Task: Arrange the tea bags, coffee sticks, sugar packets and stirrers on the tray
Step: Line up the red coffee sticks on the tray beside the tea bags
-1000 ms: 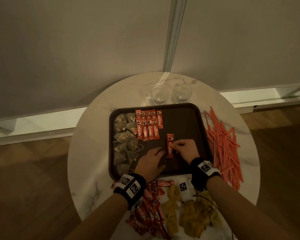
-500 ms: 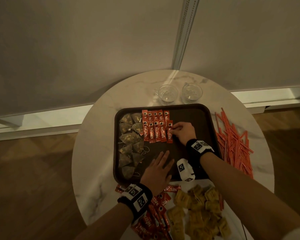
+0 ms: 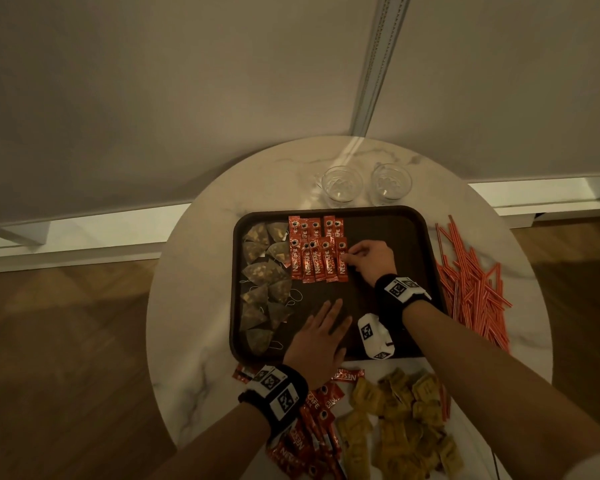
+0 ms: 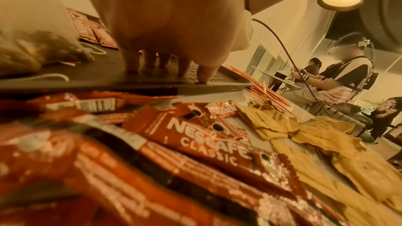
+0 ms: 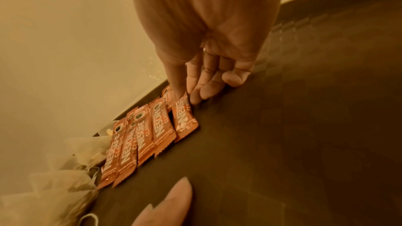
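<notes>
A dark brown tray holds a column of tea bags on its left and two rows of red coffee sticks beside them. My right hand pinches the rightmost coffee stick of the nearer row, which lies flat on the tray. In the right wrist view the thumb sits on that coffee stick and the fingers curl at its edge, right hand. My left hand rests flat, fingers straight, on the tray's near half and holds nothing; its fingertips touch the tray floor.
Loose coffee sticks and yellow sugar packets lie heaped at the round table's near edge. Orange stirrers are piled right of the tray. Two glasses stand behind it. A seated person is far off.
My right hand carried one coffee stick from the tray's middle to the right end of the nearer row. My left hand let go of it and settled flat on the tray.
</notes>
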A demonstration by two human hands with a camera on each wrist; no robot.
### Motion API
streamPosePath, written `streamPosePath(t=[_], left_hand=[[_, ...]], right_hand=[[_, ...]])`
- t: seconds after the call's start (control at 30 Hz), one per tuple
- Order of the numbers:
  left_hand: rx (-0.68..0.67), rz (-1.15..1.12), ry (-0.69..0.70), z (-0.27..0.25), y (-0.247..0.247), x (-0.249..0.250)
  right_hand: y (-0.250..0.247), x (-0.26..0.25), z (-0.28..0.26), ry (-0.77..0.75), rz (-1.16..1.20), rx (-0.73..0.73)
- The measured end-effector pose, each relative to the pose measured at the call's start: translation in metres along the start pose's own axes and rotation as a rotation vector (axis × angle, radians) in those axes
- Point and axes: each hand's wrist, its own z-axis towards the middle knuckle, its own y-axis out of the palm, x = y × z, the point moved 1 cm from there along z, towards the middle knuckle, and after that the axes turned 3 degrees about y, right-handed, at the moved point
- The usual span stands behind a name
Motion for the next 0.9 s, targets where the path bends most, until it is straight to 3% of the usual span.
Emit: streamPosePath(t=[0.37, 0.5, 0.6, 0.7, 0.8, 0.9], left_hand=[[0.004, -0.004, 0.015, 0.000, -0.002, -0.001], [0.005, -0.175, 0.014, -0.004, -0.014, -0.005], [0.154, -0.322, 0.025, -0.022, -0.021, -0.010], [0.342, -0.431, -0.006, -0.055, -0.022, -0.018], [0.507, -0.567, -0.108, -0.093, -0.012, -0.032], [0.669, -0.680, -0.227, -0.128, 0.005, -0.050]], right_hand=[[-0.007, 0.011, -0.021, 0.006, 0.040, 0.004], [-0.009, 0.029, -0.053, 0.007, 0.027, -0.025], [-0.008, 0.044, -0.087, -0.002, 0.005, -0.069], [-0.004, 0.057, -0.132, -0.137, -0.107, -0.079], [0.005, 0.072, -0.171, -0.276, -0.310, -0.104], [0.014, 0.084, -0.195, -0.317, -0.584, -0.181]])
